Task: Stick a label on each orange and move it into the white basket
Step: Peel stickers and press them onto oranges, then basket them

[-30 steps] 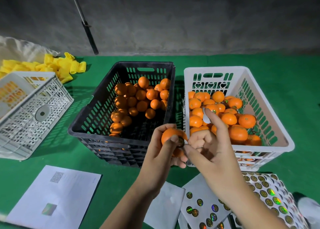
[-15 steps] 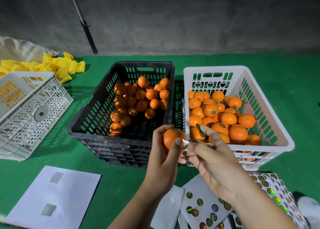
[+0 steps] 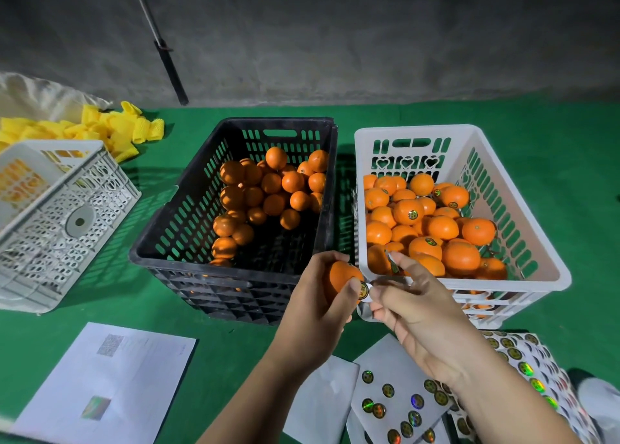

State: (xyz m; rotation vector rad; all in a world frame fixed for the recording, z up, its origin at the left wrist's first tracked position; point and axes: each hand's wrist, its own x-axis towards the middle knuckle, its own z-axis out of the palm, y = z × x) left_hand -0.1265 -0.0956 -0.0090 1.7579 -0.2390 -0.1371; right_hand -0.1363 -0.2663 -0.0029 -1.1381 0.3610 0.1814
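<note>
My left hand (image 3: 318, 306) grips an orange (image 3: 340, 276) in front of the gap between the two baskets. A round label (image 3: 363, 291) sits on the orange's right side under my left thumb. My right hand (image 3: 412, 304) pinches a small strip of backing paper (image 3: 392, 262) next to that label, with another label stuck on its raised forefinger. The white basket (image 3: 543, 269) on the right holds several labelled oranges. The black basket (image 3: 161, 242) in the middle holds several oranges without labels.
Sheets of shiny round labels (image 3: 399, 400) lie under my right forearm at the lower right. A white paper sheet (image 3: 110, 383) lies at the lower left. A tipped white crate (image 3: 57, 215) and yellow foam nets (image 3: 114, 131) are at the left.
My right hand has drawn back from pressing on the orange and turned, its forefinger lowering. The label now shows on the orange. Both hands have drifted slightly right toward the white basket.
</note>
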